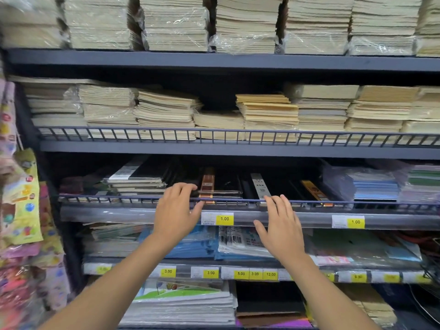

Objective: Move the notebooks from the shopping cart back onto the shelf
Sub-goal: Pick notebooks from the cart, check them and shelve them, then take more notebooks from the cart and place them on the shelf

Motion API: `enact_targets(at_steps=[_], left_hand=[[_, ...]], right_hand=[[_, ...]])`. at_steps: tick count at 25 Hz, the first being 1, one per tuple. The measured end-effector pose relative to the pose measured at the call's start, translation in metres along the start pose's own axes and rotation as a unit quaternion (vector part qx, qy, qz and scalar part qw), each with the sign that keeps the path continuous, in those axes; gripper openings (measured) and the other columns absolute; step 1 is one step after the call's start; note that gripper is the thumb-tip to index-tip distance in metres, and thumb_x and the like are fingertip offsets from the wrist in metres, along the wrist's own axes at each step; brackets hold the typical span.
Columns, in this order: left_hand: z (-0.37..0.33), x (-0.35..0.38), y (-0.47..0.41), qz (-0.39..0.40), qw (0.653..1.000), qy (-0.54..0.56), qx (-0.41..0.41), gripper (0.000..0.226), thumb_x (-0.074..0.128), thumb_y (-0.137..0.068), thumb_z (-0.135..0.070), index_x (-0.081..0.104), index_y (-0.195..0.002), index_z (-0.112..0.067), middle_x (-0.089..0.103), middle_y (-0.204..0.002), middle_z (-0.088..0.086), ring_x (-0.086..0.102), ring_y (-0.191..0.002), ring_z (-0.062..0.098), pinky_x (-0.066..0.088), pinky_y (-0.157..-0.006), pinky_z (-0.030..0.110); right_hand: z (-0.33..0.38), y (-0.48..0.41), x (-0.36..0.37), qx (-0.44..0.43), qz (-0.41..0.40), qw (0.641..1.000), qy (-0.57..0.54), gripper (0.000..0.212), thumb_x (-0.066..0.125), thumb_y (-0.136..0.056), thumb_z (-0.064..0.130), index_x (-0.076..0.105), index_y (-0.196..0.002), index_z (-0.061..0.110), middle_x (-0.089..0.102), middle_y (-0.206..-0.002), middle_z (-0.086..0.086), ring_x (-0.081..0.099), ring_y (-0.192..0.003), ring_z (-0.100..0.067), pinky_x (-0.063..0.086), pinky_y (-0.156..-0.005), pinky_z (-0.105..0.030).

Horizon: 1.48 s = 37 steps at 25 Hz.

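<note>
Black notebooks (226, 184) lie flat in stacks on the third shelf, behind a low wire rail (133, 198); one stack has a copper-coloured band (207, 184), another a white band (260, 186). My left hand (177, 210) rests with its fingers over the rail, just left of the copper-banded stack, holding nothing. My right hand (282, 225) hovers open in front of the rail, its fingertips near the white-banded notebook. The shopping cart is out of view.
Shelves above hold stacks of cream notebooks (266, 113), some wrapped in plastic. Below are blue packs (190, 244) and price tags (224, 219). Colourful packets (21, 206) hang at the left. A wire edge (431, 270) shows at the far right.
</note>
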<state>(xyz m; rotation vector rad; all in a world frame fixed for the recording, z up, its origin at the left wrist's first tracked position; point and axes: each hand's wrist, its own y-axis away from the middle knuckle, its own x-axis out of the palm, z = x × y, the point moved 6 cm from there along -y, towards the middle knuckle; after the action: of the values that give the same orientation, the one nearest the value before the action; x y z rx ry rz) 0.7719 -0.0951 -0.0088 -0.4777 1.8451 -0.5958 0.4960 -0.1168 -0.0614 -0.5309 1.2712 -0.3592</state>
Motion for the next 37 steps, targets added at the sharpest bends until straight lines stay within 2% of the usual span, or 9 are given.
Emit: enact_targets(at_steps=[4,8,17,20,23,27,29,33,37], left_hand=[[0.034,0.007,0.029,-0.002,0.997,-0.08,-0.018,0.06,0.067,-0.092,-0.046,0.052,-0.142,-0.017,0.056,-0.139,0.001,0.05,-0.131,0.024,0.048,-0.101,0.044],[0.046,0.015,0.035,0.002,0.991,-0.136,0.011,0.07,0.067,-0.091,-0.047,0.048,-0.148,-0.011,0.052,-0.146,0.006,0.045,-0.14,0.027,0.044,-0.109,0.046],[0.055,0.015,0.026,0.06,0.992,-0.107,0.029,0.062,0.062,-0.092,-0.029,0.044,-0.148,-0.009,0.047,-0.144,0.01,0.039,-0.139,0.032,0.046,-0.105,0.047],[0.052,0.0,0.021,0.129,0.985,-0.108,0.026,0.065,0.064,-0.088,-0.024,0.046,-0.149,-0.009,0.05,-0.143,0.009,0.043,-0.137,0.032,0.049,-0.101,0.046],[0.051,-0.013,0.01,0.229,0.966,-0.118,0.01,0.069,0.064,-0.089,-0.031,0.044,-0.152,-0.013,0.05,-0.147,0.006,0.042,-0.138,0.029,0.049,-0.104,0.044],[0.034,-0.036,-0.012,0.354,0.929,-0.108,-0.005,0.069,0.055,-0.097,-0.037,0.029,-0.159,-0.02,0.037,-0.157,0.003,0.032,-0.145,0.027,0.038,-0.112,0.044],[0.02,-0.051,-0.025,0.395,0.914,-0.091,-0.011,0.067,0.053,-0.097,-0.038,0.03,-0.158,-0.02,0.036,-0.158,0.005,0.034,-0.145,0.029,0.036,-0.112,0.047],[-0.024,-0.096,-0.057,0.447,0.891,-0.074,0.028,0.063,0.051,-0.097,-0.04,0.034,-0.155,-0.022,0.032,-0.16,0.003,0.031,-0.146,0.026,0.034,-0.112,0.046],[-0.082,-0.153,-0.092,0.447,0.889,-0.064,0.073,0.064,0.049,-0.099,-0.046,0.03,-0.157,-0.025,0.028,-0.163,0.002,0.024,-0.15,0.025,0.03,-0.115,0.046]], right_hand=[[0.004,0.001,0.004,0.005,-0.017,1.0,0.015,0.073,0.051,-0.094,0.058,0.032,-0.152,0.019,0.034,-0.16,-0.002,0.017,-0.154,-0.023,0.035,-0.117,-0.05],[0.004,0.004,0.008,0.005,-0.038,0.999,0.018,0.076,0.054,-0.092,0.059,0.032,-0.153,0.019,0.033,-0.16,-0.003,0.016,-0.154,-0.023,0.034,-0.117,-0.052],[0.012,-0.003,0.011,0.05,-0.016,0.998,0.018,0.078,0.062,-0.09,0.056,0.035,-0.15,0.014,0.036,-0.158,-0.008,0.017,-0.154,-0.026,0.028,-0.118,-0.049],[0.015,-0.007,-0.003,0.067,0.032,0.997,0.011,0.074,0.066,-0.09,0.048,0.039,-0.149,0.012,0.04,-0.155,-0.008,0.022,-0.152,-0.027,0.041,-0.112,-0.05],[0.02,-0.015,-0.019,0.081,0.114,0.99,0.01,0.07,0.068,-0.09,0.041,0.042,-0.148,0.011,0.045,-0.152,-0.007,0.025,-0.151,-0.026,0.05,-0.104,-0.047],[0.018,-0.045,-0.046,0.092,0.312,0.945,0.011,0.068,0.058,-0.097,0.046,0.034,-0.154,0.018,0.033,-0.16,-0.002,0.019,-0.152,-0.022,0.041,-0.113,-0.043],[0.02,-0.06,-0.069,0.115,0.383,0.917,0.0,0.066,0.057,-0.097,0.045,0.036,-0.154,0.021,0.032,-0.161,-0.002,0.022,-0.151,-0.022,0.039,-0.114,-0.043],[0.037,-0.087,-0.144,0.123,0.413,0.902,-0.005,0.06,0.055,-0.097,0.045,0.041,-0.152,0.024,0.036,-0.158,-0.001,0.029,-0.147,-0.023,0.039,-0.113,-0.043],[0.044,-0.094,-0.233,0.116,0.412,0.904,0.012,0.062,0.052,-0.096,0.052,0.039,-0.152,0.03,0.032,-0.159,0.004,0.028,-0.147,-0.02,0.034,-0.115,-0.047]])
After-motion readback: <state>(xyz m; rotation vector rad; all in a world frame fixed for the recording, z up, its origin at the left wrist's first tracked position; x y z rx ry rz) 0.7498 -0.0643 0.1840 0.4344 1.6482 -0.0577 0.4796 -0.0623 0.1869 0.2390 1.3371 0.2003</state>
